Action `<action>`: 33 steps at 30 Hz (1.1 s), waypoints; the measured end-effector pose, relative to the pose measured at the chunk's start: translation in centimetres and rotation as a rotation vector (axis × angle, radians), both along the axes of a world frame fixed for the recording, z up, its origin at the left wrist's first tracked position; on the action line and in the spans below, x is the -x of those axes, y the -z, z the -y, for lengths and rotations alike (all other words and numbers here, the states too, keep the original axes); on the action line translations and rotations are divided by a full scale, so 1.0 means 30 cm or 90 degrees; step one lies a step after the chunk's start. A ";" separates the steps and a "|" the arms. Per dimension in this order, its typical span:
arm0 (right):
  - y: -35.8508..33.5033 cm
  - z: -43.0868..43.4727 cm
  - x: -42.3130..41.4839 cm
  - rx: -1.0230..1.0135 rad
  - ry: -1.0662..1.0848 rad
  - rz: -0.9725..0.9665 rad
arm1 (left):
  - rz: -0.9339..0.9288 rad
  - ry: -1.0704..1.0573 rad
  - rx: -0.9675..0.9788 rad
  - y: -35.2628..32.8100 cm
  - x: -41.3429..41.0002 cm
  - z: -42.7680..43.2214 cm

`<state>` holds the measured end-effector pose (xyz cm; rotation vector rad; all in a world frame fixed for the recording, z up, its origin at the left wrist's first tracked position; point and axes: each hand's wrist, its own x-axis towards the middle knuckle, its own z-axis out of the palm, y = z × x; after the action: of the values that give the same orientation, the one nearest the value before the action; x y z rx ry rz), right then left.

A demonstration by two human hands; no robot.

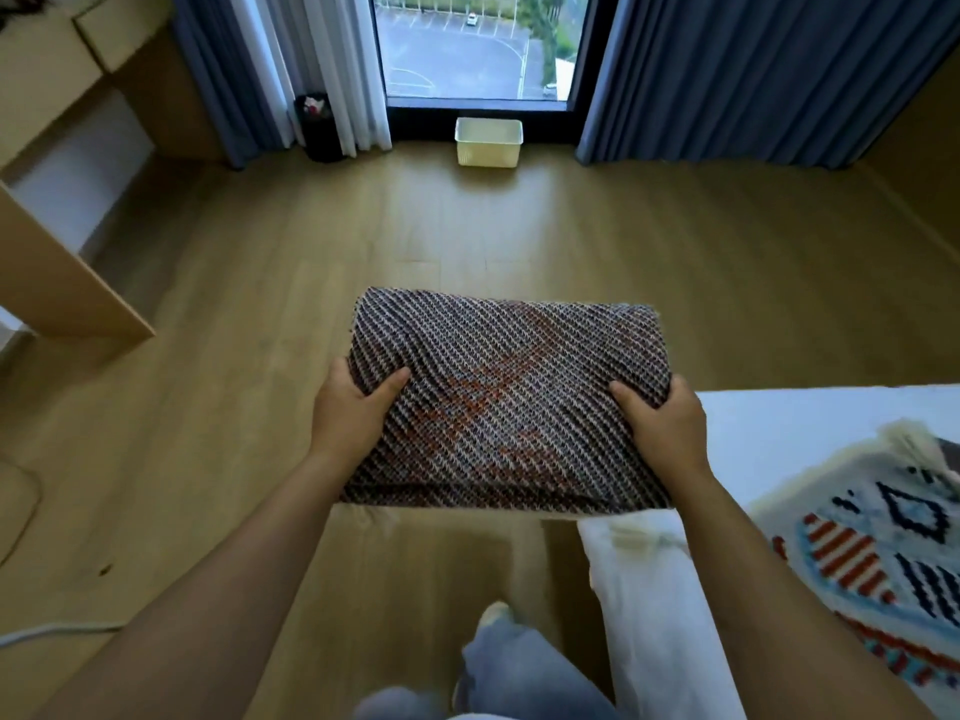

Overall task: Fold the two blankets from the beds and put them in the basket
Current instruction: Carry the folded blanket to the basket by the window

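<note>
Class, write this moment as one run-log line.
left hand: gripping folded blanket | right hand: gripping same | basket: by window, looks empty | second blanket: unfolded on bed

There were two blankets, a folded dark one [506, 407] at centre and a patterned one [878, 558] at four o'clock, two hands, one basket [488, 141] at twelve o'clock, and one bin [317, 128] at eleven.

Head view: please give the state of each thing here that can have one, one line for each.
Dark woven blanket: folded, held above the floor.
Left hand: fingers shut on the blanket's left edge.
Right hand: fingers shut on its right edge.
Patterned blanket: lying on the bed, not in the basket.
Basket: upright under the window, looks empty.
Curtains: drawn apart.
Black bin: holds some rubbish.
</note>
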<state>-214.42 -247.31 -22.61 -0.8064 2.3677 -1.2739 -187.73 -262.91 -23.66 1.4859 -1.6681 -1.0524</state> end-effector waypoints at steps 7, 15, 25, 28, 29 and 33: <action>-0.030 0.447 0.308 0.011 -0.018 0.020 | -0.005 -0.004 -0.010 -0.010 0.287 0.443; -0.020 1.029 0.577 0.026 0.004 -0.013 | -0.028 0.024 0.008 -0.007 0.576 1.065; -0.048 1.710 0.952 0.019 0.070 -0.035 | -0.025 0.085 0.005 -0.047 1.006 1.827; -0.024 1.914 1.114 0.021 0.071 -0.037 | -0.021 0.098 0.000 -0.022 1.171 2.038; -0.015 1.991 1.179 0.024 0.071 -0.037 | -0.021 0.100 0.003 -0.017 1.234 2.113; -0.002 2.290 1.418 0.023 0.057 -0.027 | -0.016 0.072 0.004 -0.022 1.460 2.380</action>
<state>-256.98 -315.99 -22.53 -0.7531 2.4458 -1.3513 -231.53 -334.31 -23.00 1.3822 -1.7531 -1.1204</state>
